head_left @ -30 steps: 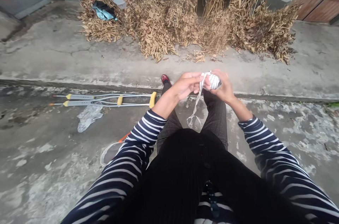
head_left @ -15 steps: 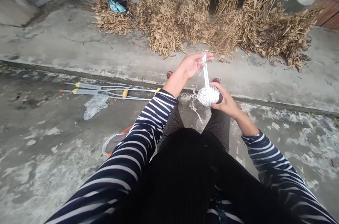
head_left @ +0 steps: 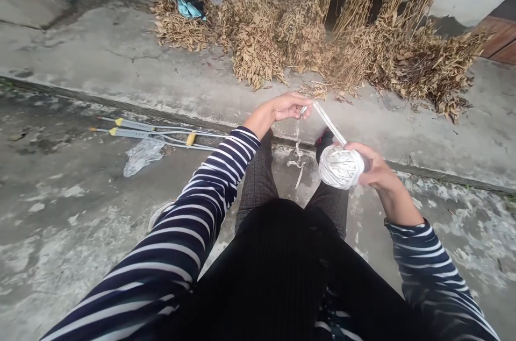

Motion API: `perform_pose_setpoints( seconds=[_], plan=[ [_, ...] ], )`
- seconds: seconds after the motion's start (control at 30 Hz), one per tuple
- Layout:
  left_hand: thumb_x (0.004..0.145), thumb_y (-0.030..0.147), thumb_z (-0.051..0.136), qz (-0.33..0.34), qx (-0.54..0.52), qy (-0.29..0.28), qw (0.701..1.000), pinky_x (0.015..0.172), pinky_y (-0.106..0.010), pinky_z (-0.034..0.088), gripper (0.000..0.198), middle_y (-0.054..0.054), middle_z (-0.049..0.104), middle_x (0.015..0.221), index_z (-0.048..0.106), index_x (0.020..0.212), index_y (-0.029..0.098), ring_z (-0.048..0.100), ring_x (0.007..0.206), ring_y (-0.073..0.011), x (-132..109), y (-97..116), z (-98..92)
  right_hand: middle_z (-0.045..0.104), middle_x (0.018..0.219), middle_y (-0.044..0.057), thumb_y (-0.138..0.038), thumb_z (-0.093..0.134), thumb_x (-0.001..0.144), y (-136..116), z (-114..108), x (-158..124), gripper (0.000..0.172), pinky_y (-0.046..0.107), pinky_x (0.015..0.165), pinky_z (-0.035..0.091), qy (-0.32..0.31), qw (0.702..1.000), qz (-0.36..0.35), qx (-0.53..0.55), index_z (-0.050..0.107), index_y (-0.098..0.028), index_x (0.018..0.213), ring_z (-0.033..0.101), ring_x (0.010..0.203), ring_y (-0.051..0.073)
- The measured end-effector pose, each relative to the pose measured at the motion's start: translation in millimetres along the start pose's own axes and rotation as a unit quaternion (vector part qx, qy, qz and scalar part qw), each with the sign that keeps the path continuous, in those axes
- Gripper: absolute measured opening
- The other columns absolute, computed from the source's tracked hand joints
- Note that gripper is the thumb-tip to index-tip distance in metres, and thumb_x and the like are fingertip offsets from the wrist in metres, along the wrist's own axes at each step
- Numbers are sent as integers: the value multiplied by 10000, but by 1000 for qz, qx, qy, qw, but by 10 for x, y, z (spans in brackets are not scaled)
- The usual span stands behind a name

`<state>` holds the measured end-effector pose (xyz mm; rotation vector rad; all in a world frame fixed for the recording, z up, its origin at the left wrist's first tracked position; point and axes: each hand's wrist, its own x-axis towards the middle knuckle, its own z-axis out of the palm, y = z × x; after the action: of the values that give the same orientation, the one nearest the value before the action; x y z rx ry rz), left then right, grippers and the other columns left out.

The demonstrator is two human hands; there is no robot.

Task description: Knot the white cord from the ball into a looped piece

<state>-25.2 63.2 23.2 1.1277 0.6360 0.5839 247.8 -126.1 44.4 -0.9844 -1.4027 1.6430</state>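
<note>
My right hand (head_left: 373,169) is closed around a ball of white string (head_left: 339,167), held above my right knee. A taut length of the string (head_left: 328,123) runs up and left from the ball to my left hand (head_left: 284,106), which pinches it between the fingers. A loose frayed end (head_left: 297,155) dangles below the left hand, between my knees. I sit on the ground with both legs stretched forward, in dark trousers and a striped top.
Two crutches (head_left: 157,134) lie on the concrete to the left, with a crumpled plastic bag (head_left: 142,154) beside them. A raised concrete step (head_left: 161,88) runs across ahead. Bundles of dry brown plants (head_left: 306,34) lean on the far wall, one bearing blue cloth (head_left: 189,5).
My hands have drawn apart: the right one moved down and right with the ball, the left stayed out ahead, so the string now stretches slanted between them.
</note>
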Motion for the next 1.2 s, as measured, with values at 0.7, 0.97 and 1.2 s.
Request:
perform_pose_setpoints(
  seconds=[0.7,0.97,1.2],
  plan=[
    [770,281,824,129,72,-21,989,641,-216,521,443,-132,784,1102,749,1181,135,723,828,-169,-332,-448,966,669,1369,73,-393,943,440,-123,-91,90,913,542,1089,514,121,992,-16,-39,646,-295,1298,605,1298,372],
    [926,294,648,112,175,10,978,445,-177,378,283,-24,659,577,680,704,120,558,463,-82,-246,-686,947,559,1501,75,-485,855,580,-139,20,203,899,524,1064,539,145,984,-71,-70,536,-311,1403,533,1382,371],
    [833,439,792,42,-22,-48,998,657,-235,555,363,-188,773,1024,729,922,92,746,908,-192,-206,-657,708,458,1591,56,-414,789,624,-240,9,351,844,571,977,590,154,982,-111,-18,503,-337,1414,525,1379,385]
  ],
)
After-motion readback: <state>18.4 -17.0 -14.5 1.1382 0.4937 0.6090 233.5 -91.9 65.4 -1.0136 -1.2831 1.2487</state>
